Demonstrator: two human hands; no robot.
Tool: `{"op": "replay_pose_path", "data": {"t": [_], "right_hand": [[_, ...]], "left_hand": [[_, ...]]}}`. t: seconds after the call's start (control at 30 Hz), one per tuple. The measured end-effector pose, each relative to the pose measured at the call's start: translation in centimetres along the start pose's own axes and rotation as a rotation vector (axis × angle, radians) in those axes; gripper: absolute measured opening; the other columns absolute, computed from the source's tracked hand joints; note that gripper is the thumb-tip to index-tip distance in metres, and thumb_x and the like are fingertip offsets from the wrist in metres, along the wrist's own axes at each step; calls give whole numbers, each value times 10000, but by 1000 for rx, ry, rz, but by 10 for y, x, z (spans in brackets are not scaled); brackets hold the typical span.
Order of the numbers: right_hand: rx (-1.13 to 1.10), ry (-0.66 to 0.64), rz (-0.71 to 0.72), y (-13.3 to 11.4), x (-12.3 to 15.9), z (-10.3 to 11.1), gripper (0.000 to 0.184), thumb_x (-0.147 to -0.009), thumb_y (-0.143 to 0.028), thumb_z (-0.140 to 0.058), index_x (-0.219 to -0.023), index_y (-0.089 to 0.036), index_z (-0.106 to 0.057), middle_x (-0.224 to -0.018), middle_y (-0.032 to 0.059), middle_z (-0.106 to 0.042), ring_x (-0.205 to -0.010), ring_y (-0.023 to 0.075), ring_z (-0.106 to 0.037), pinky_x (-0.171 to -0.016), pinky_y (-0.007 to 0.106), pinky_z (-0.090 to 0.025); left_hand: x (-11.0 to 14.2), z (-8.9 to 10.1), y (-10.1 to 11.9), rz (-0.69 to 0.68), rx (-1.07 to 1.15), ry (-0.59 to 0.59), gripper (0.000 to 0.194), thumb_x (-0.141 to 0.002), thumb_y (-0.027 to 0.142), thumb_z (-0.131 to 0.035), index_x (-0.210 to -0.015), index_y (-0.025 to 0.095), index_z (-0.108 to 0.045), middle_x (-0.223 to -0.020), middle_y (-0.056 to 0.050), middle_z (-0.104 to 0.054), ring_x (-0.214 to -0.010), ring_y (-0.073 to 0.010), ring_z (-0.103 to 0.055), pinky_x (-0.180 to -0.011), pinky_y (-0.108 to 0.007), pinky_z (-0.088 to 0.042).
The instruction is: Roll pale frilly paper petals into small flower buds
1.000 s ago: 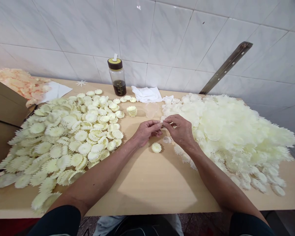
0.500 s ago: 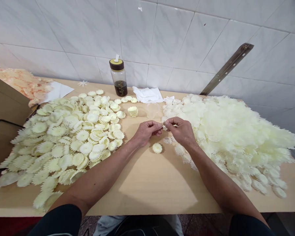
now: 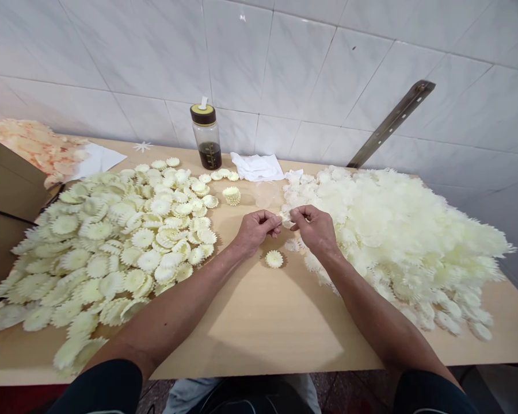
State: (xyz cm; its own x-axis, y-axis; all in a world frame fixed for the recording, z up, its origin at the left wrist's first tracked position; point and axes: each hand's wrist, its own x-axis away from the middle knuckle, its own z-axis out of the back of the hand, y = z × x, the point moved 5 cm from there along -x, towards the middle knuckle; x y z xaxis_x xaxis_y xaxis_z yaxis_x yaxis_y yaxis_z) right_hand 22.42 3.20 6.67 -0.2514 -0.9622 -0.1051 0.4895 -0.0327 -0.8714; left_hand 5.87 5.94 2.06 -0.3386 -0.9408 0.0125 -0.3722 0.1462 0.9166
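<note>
My left hand is closed in a pinch over the middle of the table, its fingertips on the edge of a small whitish petal piece. From the other side my right hand pinches at the same piece, which is partly hidden by the fingers. Just below the hands lies a single cream flower disc with a toothed rim. A short stack of similar discs stands beyond my left hand. Beside it is a clear shallow dish.
A wide heap of cream flower discs covers the left side. Thin, translucent white petal layers pile up on the right. Along the wall stand a bottle of dark liquid and a folded white tissue. A metal strip leans there too.
The fingertips of my two hands have moved slightly apart, and the whitish petal piece between them shows more. The view has shifted a little.
</note>
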Motion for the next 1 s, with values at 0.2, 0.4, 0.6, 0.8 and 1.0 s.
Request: {"op": "replay_pose_path", "data": {"t": [0.2, 0.4, 0.6, 0.8, 1.0], "right_hand": [[-325, 312, 56, 3, -20, 44, 386, -837, -584, -765, -861, -202, -713, -938, 62, -735, -786, 194, -713, -665, 345, -649], [-601, -171, -25, -14, -19, 38, 391, -718, -526, -922, -859, -214, -732, -905, 34, -735, -864, 186, -718, -803, 357, -661], [-703, -318, -105, -20, -12, 28, 377, -688, -465, -966, -871, -226, -739, -930, 26, -768, -823, 171, -740, -756, 315, -655], [-645, -299, -74, -24, -15, 35, 362, -687, -427, -959, -897, -227, -740, -915, 19, -766, -826, 179, -747, -749, 326, -659], [-49, 72, 194, -23, -21, 75, 184, -842, -374, -802, -942, -219, -798, -882, 51, -774, -804, 236, -749, -840, 468, -651]], "left_hand": [[0, 2, 1, -11, 78, 23, 412, -693, 468, -928, -763, 130, -703, -679, -30, -697, -589, -106, -595, -636, -264, -499], [0, 2, -2, 95, 85, -39, 452, -696, 487, -935, -849, 109, -739, -717, -48, -714, -631, -119, -625, -675, -276, -518], [-4, 10, -3, 135, 166, -52, 465, -663, 439, -965, -909, 114, -741, -806, -44, -710, -698, -123, -658, -694, -267, -527], [-5, 11, -6, 153, 189, -72, 439, -680, 410, -960, -911, 109, -739, -822, -49, -707, -699, -119, -660, -668, -251, -518], [-5, 10, -8, 165, 196, -86, 417, -690, 397, -954, -906, 114, -736, -802, -50, -712, -689, -119, -661, -657, -243, -514]]}}
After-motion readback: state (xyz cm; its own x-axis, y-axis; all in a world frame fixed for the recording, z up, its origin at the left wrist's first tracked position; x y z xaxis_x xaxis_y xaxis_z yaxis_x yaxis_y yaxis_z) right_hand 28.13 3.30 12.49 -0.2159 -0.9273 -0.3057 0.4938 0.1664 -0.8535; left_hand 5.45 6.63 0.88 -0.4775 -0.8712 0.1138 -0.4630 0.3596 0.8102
